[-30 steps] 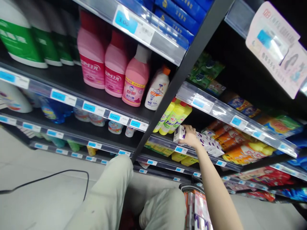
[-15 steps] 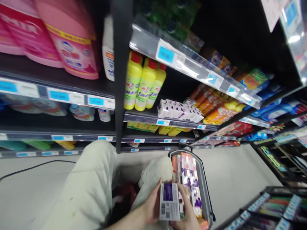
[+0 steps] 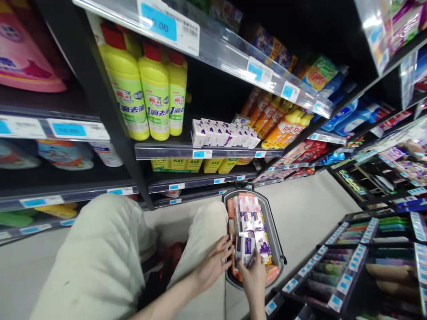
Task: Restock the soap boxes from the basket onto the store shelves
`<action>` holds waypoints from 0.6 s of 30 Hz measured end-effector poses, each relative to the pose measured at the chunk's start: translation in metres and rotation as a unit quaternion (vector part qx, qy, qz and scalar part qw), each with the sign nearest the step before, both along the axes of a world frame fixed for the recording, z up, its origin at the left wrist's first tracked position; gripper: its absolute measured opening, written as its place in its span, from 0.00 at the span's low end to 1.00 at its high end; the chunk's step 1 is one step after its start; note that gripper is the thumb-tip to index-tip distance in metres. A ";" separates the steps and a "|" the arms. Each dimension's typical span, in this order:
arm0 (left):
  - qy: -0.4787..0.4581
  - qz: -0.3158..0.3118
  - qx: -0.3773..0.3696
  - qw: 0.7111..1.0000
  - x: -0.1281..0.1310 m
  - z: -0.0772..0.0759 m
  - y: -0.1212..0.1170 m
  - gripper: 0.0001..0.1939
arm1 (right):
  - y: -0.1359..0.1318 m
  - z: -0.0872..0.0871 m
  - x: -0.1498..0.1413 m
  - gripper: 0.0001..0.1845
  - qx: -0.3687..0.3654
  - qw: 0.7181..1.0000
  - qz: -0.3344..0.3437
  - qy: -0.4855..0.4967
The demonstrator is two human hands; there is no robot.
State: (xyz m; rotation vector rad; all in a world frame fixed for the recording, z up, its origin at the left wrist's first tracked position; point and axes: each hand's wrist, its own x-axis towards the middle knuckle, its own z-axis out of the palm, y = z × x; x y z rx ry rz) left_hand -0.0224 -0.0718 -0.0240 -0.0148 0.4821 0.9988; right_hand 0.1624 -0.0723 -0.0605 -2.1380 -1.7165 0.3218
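A small white-and-purple carton (image 3: 245, 250) lies among the packs in the grey shopping basket (image 3: 274, 240). My right hand (image 3: 252, 272) grips its near end, thumb on one side and fingers on the other. My left hand (image 3: 216, 262) is open at the basket's left side, its fingers stretched toward the carton and holding nothing. Around the carton are more white-and-purple cartons (image 3: 262, 244), pink-and-white ones (image 3: 248, 203) and orange packs (image 3: 271, 272).
A row of white-and-purple cartons (image 3: 223, 134) stands on the shelf ahead, beside yellow bottles (image 3: 153, 93) with red caps. Orange bottles (image 3: 282, 129) are further right. My bent knees (image 3: 110, 231) are left of the basket. Another rack (image 3: 333, 266) is at the lower right.
The carton, earlier held up between both hands, has come down into the basket. My left hand has let go of it. The view has shifted closer to the yellow bottles.
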 end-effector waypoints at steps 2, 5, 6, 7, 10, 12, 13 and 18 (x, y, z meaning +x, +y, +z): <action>-0.001 -0.018 0.006 1.000 -0.003 -0.001 0.000 0.39 | 0.016 -0.022 0.024 0.35 -0.035 0.997 -0.030 -0.059; -0.008 -0.025 0.022 0.999 -0.006 0.002 0.000 0.33 | 0.030 -0.048 0.043 0.35 -0.076 0.987 -0.002 -0.140; -0.012 -0.024 0.025 0.999 -0.006 0.003 0.000 0.32 | 0.032 -0.055 0.045 0.34 -0.077 0.982 0.013 -0.169; -0.015 -0.022 0.027 0.999 -0.007 0.004 0.000 0.32 | 0.032 -0.060 0.046 0.34 -0.072 0.977 0.025 -0.198; -0.021 -0.022 0.031 0.999 -0.007 0.005 0.001 0.31 | 0.029 -0.075 0.042 0.30 -0.053 0.965 0.034 -0.253; -0.023 -0.022 0.031 0.999 -0.007 0.005 0.001 0.31 | 0.026 -0.085 0.040 0.28 -0.040 0.967 0.023 -0.250; -0.024 -0.023 0.029 0.999 -0.007 0.005 0.001 0.31 | 0.024 -0.089 0.039 0.27 -0.029 0.970 0.016 -0.242; -0.030 -0.027 0.032 0.999 -0.008 0.002 0.001 0.28 | 0.021 -0.096 0.035 0.26 0.032 0.983 0.002 -0.183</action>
